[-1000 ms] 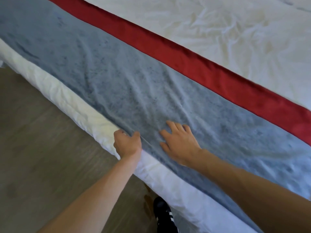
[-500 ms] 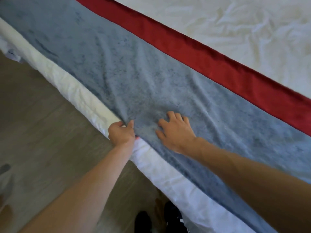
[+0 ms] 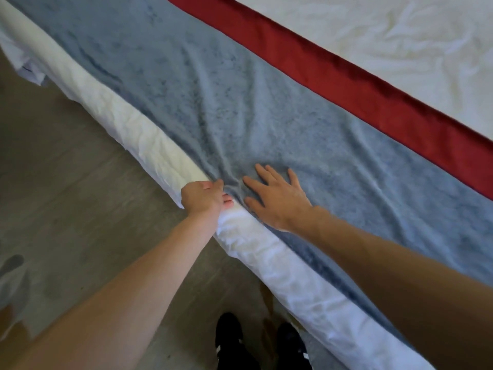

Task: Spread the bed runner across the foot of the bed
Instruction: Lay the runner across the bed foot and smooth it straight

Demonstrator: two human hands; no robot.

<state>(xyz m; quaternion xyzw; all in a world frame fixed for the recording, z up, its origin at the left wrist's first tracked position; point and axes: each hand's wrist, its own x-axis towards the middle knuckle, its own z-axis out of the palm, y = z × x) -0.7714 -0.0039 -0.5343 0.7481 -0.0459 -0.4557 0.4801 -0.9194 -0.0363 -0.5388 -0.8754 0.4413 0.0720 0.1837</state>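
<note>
The runner (image 3: 266,124), grey-blue with a red band (image 3: 346,76) along its far side, lies across the foot of the bed (image 3: 400,30), its near edge following the white bedding (image 3: 149,145) that rounds over the bed's edge above the floor (image 3: 66,196). The left hand (image 3: 204,200) is clenched on that near edge, fingers (image 3: 226,202) curled round the cloth, likely to tug it toward the bed's side and line it up. The right hand (image 3: 277,198) lies flat and open on the runner just beside it, grasping nothing; it seems to pin the cloth so only the slack moves. Creases fan out from the pinch, so smoothing looks unfinished. The person's shoes (image 3: 261,343) stand close to the bed.
</note>
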